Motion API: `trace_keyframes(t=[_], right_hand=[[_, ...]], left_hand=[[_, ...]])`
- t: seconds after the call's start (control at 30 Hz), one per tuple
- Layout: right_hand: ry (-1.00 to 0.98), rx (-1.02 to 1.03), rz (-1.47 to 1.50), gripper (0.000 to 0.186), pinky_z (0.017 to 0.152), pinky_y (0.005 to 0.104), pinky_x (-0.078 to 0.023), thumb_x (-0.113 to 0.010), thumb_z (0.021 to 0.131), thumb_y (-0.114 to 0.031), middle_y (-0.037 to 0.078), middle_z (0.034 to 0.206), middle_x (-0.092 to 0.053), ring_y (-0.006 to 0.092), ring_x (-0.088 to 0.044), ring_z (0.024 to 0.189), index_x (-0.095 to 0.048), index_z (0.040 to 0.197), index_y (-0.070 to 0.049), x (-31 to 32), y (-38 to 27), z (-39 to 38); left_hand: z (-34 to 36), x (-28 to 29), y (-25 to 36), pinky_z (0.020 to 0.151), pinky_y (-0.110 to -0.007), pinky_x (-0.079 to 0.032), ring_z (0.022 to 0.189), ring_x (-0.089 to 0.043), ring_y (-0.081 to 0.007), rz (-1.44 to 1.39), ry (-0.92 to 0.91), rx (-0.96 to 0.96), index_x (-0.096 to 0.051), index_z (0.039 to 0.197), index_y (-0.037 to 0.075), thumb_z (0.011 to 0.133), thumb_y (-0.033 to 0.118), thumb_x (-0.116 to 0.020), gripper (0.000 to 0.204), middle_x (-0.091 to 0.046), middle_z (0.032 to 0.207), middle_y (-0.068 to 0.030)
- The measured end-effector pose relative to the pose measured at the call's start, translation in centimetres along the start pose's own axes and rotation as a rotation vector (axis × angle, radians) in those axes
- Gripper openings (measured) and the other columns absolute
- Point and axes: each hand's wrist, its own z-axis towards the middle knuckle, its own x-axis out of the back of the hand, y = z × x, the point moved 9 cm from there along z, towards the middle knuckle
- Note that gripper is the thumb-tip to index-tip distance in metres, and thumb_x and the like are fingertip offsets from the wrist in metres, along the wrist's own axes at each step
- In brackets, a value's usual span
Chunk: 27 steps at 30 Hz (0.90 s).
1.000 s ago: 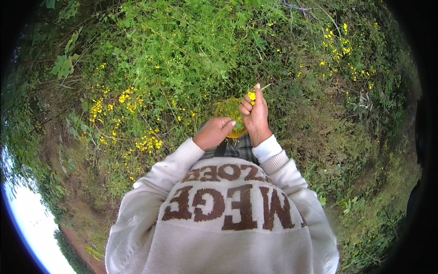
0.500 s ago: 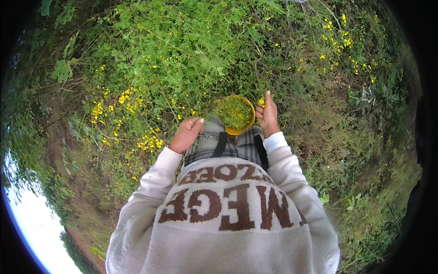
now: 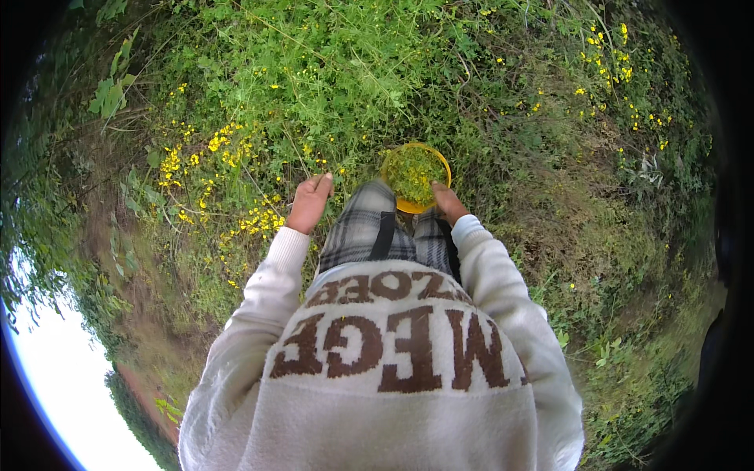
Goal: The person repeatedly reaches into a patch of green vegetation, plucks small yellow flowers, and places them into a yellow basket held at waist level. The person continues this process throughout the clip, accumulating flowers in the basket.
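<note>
A round yellow bowl (image 3: 448,165) is in front of my legs, filled with green leafy bits and small yellow flowers (image 3: 415,174). My right hand (image 3: 449,202) closes on its near right rim, with the thumb tip reaching over the inside; the other fingers are mostly hidden. Left of the bowl and apart from it, my left hand (image 3: 310,204) is closed, thumb uppermost, beside the thin green stems. Whatever may be inside those left fingers is too small to make out. What holds the bowl up from below is hidden.
Dense green plants (image 3: 314,71) spread ahead of me. Yellow blossoms (image 3: 224,145) cluster on the left, with more yellow flowers (image 3: 624,55) at the far right. Dry, brownish brush (image 3: 565,204) lies to the right. My plaid-covered legs (image 3: 353,228) stand close behind the bowl.
My right hand has moved from beside the bowl onto its rim; the yellow flowers it held no longer show in it. My left hand has shifted away from the bowl, and the view has shifted.
</note>
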Motion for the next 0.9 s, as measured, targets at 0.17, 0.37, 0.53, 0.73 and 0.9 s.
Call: trace_keyframes(t=[0.17, 0.37, 0.53, 0.73, 0.9], right_hand=[[0.103, 0.064, -0.062, 0.048, 0.081, 0.0407, -0.044, -0.036, 0.093, -0.036, 0.023, 0.093, -0.062, 0.0351, -0.058, 0.089, -0.061, 0.096, 0.006, 1.6, 1.4, 1.2], [0.132, 0.013, 0.07, 0.04, 0.059, 0.0375, -0.046, -0.044, 0.092, -0.03, 0.015, 0.066, -0.061, 0.0257, -0.058, 0.059, -0.06, 0.084, 0.005, 3.3, 1.0, 0.3], [0.043, 0.086, 0.27, 0.033, 0.053, 0.0312, -0.046, -0.045, 0.092, -0.026, 0.009, 0.08, -0.063, 0.0167, -0.057, 0.059, -0.058, 0.097, 0.005, 2.9, -3.3, -2.0], [0.024, 0.223, 0.245, 0.033, 0.056, 0.028, -0.047, -0.048, 0.09, -0.026, 0.01, 0.083, -0.064, 0.017, -0.061, 0.066, -0.057, 0.097, 0.005, 3.6, -9.8, -4.6], [0.038, 0.45, 0.297, 0.035, 0.063, 0.0296, -0.049, -0.048, 0.09, -0.026, 0.011, 0.087, -0.064, 0.017, -0.062, 0.069, -0.058, 0.102, 0.005, 4.9, -16.4, -8.7]], left_hand=[[0.0, 0.0, -0.5, 0.06, -0.027, -0.037, 0.06, -0.041, -0.0106, -0.014, -0.01, 0.021, -0.052, 0.067, 0.001, 0.092, 0.029, -0.048, 0.038, -0.048, 0.062, -0.0022], [0.1, 0.7, 1.2, 0.046, -0.02, -0.029, 0.049, -0.034, -0.0033, -0.105, 0.022, -0.045, -0.06, 0.073, 0.008, 0.091, 0.032, -0.051, 0.031, -0.044, 0.057, 0.0065], [-0.3, 1.4, 3.8, 0.067, -0.024, -0.041, 0.069, -0.047, -0.0063, -0.148, -0.028, -0.088, -0.064, 0.084, 0.004, 0.091, 0.023, -0.051, 0.025, -0.061, 0.075, 0.0013], [-1.2, 2.2, 9.0, 0.044, -0.02, -0.026, 0.048, -0.032, -0.0014, -0.105, 0.044, -0.356, -0.064, 0.082, 0.006, 0.091, 0.021, -0.05, 0.022, -0.046, 0.058, 0.0083], [-0.4, 8.5, 13.3, 0.075, -0.028, -0.046, 0.084, -0.056, -0.0147, 0.251, 0.37, -0.391, -0.064, 0.096, 0.003, 0.088, 0.02, -0.056, 0.021, -0.061, 0.088, -0.0054]])
